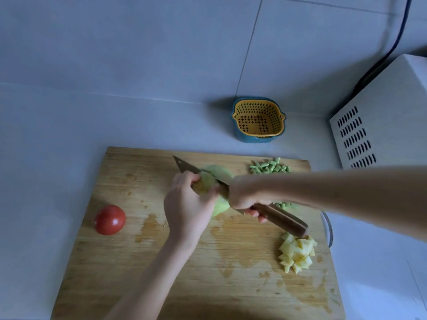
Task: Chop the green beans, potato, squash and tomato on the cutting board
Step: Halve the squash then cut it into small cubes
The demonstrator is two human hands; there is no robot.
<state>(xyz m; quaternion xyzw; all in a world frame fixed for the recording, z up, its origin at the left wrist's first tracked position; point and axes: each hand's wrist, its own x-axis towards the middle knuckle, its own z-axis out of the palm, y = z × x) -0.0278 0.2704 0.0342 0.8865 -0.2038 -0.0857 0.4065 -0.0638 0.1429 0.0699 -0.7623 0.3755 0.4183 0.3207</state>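
A pale green squash (219,175) lies in the middle of the wooden cutting board (138,262). My left hand (187,204) grips its near part. My right hand (248,192) holds a knife (280,219) by its wooden handle, and the blade lies across the squash, tip pointing to the far left. A whole red tomato (110,219) sits at the board's left edge. Chopped green beans (270,167) are piled at the far right of the board. Diced yellow potato (297,252) is heaped at the near right.
A yellow strainer basket in a blue bowl (258,120) stands on the counter behind the board. A white appliance with vent slots (379,125) and a dark cable stands at the right. A glass rim (328,229) shows past the board's right edge.
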